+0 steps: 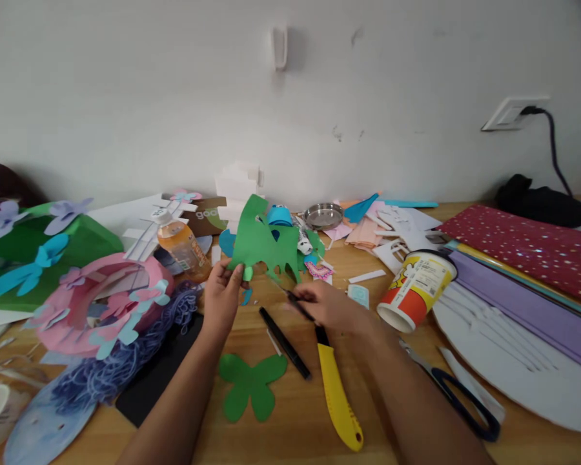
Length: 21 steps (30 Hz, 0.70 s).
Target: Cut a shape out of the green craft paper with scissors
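My left hand (223, 294) pinches the lower left edge of a green paper sheet (266, 242), raised above the table. Its lower edge is ragged with cut-out notches. A small pale green piece (248, 274) shows by the thumb. My right hand (332, 302) is closed around a slim dark-handled cutting tool (300, 305), its thin metal tip near the paper's lower edge. Blur hides whether it is scissors or a knife. Below lie a green paper butterfly (252, 387), a black marker (285, 343) and a yellow-handled utility knife (337, 394).
Navy-handled scissors (459, 397) and a tipped paper cup (416, 287) lie right, near stacked coloured sheets (527, 278). On the left are a pink ring with butterflies (72, 332), blue yarn (126, 361) and an orange bottle (181, 242). A metal dish (323, 216) and paper scraps sit behind.
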Tool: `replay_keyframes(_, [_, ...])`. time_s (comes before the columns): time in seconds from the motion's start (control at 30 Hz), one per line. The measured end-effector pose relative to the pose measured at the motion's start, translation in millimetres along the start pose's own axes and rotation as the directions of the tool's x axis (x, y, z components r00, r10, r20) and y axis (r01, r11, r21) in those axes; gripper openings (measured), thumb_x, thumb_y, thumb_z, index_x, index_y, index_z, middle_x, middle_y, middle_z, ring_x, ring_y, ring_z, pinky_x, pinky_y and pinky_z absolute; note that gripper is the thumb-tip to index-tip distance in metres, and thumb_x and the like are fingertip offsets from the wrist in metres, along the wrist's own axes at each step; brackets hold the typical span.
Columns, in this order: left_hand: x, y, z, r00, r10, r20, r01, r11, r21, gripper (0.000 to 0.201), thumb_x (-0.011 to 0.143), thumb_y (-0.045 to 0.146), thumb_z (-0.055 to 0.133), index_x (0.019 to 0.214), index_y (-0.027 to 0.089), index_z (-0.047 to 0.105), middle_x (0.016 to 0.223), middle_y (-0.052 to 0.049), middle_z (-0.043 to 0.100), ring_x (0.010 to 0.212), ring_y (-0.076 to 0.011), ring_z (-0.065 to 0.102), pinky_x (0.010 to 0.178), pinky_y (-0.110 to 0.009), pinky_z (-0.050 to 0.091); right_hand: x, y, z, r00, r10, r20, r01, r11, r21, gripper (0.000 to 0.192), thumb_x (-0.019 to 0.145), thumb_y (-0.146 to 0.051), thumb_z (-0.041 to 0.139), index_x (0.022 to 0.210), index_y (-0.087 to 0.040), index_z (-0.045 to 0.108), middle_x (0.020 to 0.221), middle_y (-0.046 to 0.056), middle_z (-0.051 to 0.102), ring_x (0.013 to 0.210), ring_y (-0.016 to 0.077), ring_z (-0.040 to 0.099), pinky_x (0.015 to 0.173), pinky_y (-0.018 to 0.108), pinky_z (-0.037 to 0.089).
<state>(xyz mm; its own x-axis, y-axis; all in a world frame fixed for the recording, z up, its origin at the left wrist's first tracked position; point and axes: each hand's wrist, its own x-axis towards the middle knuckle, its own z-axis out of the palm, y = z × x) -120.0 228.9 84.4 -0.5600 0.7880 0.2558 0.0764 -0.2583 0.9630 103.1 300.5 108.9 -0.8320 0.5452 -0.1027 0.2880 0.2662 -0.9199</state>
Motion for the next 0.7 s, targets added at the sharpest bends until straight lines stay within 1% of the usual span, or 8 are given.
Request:
replay_keyframes(0.03, [1, -1, -0.2, 1.000, -0.015, 0.007, 0.015, 0.998, -0.054, 0.029, 0.083, 0.044, 0.073, 0.092, 0.020, 0.058, 0.068, 0.004, 0.060, 0.056, -0.0109, 0.057, 0.056, -0.022, 0.046, -7, -2, -11, 0.992, 0.011, 0.128, -0.029, 0.990, 0.140, 0.043, 0.086, -0.057, 0.063, 0.070, -0.019, 0.051, 0.061, -0.003, 0.048, 0.050, 0.0091, 0.040, 0.046, 0.024, 0.027])
replay_keyframes(0.1, [0, -1, 0.5, 0.999, -0.023, 0.031, 0.025, 0.996, -0.082, 0.029, 0.084, 0.045, 0.072, 0.089, 0.020, 0.057, 0.065, 0.004, 0.058, 0.054, -0.0104, 0.055, 0.054, -0.022, 0.046, -18, -4, -28, 0.972, -0.063, 0.228, -0.024, 0.932, 0.361, 0.048, 0.083, -0.065, 0.064, 0.079, -0.018, 0.058, 0.066, -0.001, 0.052, 0.049, 0.0084, 0.039, 0.045, 0.024, 0.027])
replay_keyframes(0.23, [-4, 2, 1.8, 0.999, 0.032, 0.043, -0.032, 0.999, 0.021, 0.024, 0.080, 0.039, 0.076, 0.085, 0.020, 0.061, 0.067, 0.002, 0.061, 0.057, -0.0123, 0.058, 0.055, -0.023, 0.047, -13, -3, -25, 0.982, -0.187, 0.002, 0.157, 0.831, 0.533, 0.057, 0.078, -0.074, 0.065, 0.085, -0.017, 0.061, 0.066, -0.001, 0.050, 0.051, 0.0077, 0.039, 0.045, 0.022, 0.027])
replay_keyframes(0.33, [-3, 4, -2.3, 0.973, 0.198, 0.120, -0.218, 0.959, 0.179, 0.010, 0.083, 0.028, 0.073, 0.082, 0.020, 0.066, 0.074, -0.001, 0.065, 0.067, -0.0148, 0.061, 0.064, -0.025, 0.050, 4, 7, -6, 0.991, -0.118, 0.060, 0.084, 0.912, 0.401, 0.054, 0.079, -0.071, 0.065, 0.081, -0.017, 0.059, 0.065, -0.002, 0.051, 0.053, 0.0082, 0.042, 0.046, 0.021, 0.031])
replay_keyframes(0.4, [-1, 4, -7.4, 0.887, 0.392, 0.245, -0.455, 0.832, 0.316, 0.004, 0.088, 0.021, 0.066, 0.084, 0.021, 0.067, 0.083, -0.003, 0.067, 0.078, -0.0167, 0.064, 0.072, -0.027, 0.052, 12, 16, 0, 0.983, -0.044, 0.179, -0.002, 0.968, 0.249, 0.046, 0.082, -0.062, 0.066, 0.078, -0.017, 0.059, 0.064, -0.003, 0.051, 0.053, 0.0082, 0.044, 0.047, 0.020, 0.033])
replay_keyframes(0.5, [1, 4, -14.8, 0.697, 0.586, 0.414, -0.717, 0.585, 0.380, 0.011, 0.092, 0.012, 0.058, 0.094, 0.021, 0.065, 0.106, -0.008, 0.071, 0.103, -0.0212, 0.067, 0.089, -0.034, 0.053, 16, 24, 0, 0.977, -0.017, 0.213, -0.026, 0.980, 0.197, 0.037, 0.084, -0.052, 0.067, 0.077, -0.016, 0.058, 0.063, -0.004, 0.050, 0.053, 0.0079, 0.044, 0.047, 0.020, 0.034])
replay_keyframes(0.63, [-5, 6, -21.2, 0.635, 0.706, 0.313, -0.761, 0.501, 0.413, 0.025, 0.092, 0.005, 0.052, 0.111, 0.020, 0.057, 0.136, -0.014, 0.062, 0.125, -0.0243, 0.060, 0.099, -0.039, 0.052, 15, 19, 3, 0.985, -0.143, 0.100, 0.105, 0.943, 0.316, 0.028, 0.083, -0.043, 0.068, 0.081, -0.017, 0.059, 0.068, -0.002, 0.055, 0.058, 0.0086, 0.047, 0.051, 0.020, 0.037])
replay_keyframes(0.7, [-6, 6, -24.2, 0.510, 0.791, 0.338, -0.837, 0.365, 0.407, 0.030, 0.089, 0.002, 0.054, 0.113, 0.021, 0.056, 0.135, -0.014, 0.063, 0.124, -0.0257, 0.061, 0.097, -0.040, 0.053, 17, 15, 10, 0.974, -0.224, 0.019, 0.205, 0.919, 0.336, 0.022, 0.083, -0.037, 0.068, 0.083, -0.018, 0.059, 0.073, 0.000, 0.059, 0.061, 0.0095, 0.050, 0.055, 0.021, 0.039])
